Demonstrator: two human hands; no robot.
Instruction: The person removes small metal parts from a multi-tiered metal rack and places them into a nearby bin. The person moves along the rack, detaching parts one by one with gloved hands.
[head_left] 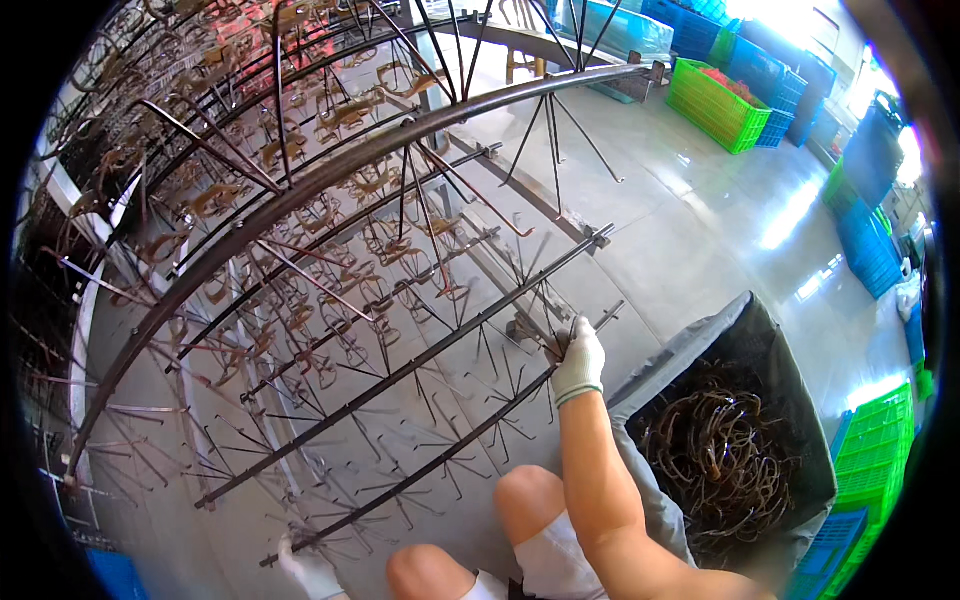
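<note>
My right hand (580, 362), in a white knitted glove, is closed round the far right end of a dark metal rod (440, 462). Bent wire hooks fan out from this rod along its length. At the lower left my left hand (308, 572), also gloved in white and partly cut off by the picture's rim, grips the same rod near its other end. Just beyond lies a parallel hooked rod (400, 375). A thicker bar (415, 128) with wire prongs arcs across the upper view, bent by the lens.
Brown curved metal pieces (255, 150) hang in rows at the upper left. Right of my knees stands a grey-lined bin (650, 380) with tangled brown curved pieces (715, 435). A green crate (715, 105) with reddish contents sits far right; another green crate (875, 440) is at the right rim.
</note>
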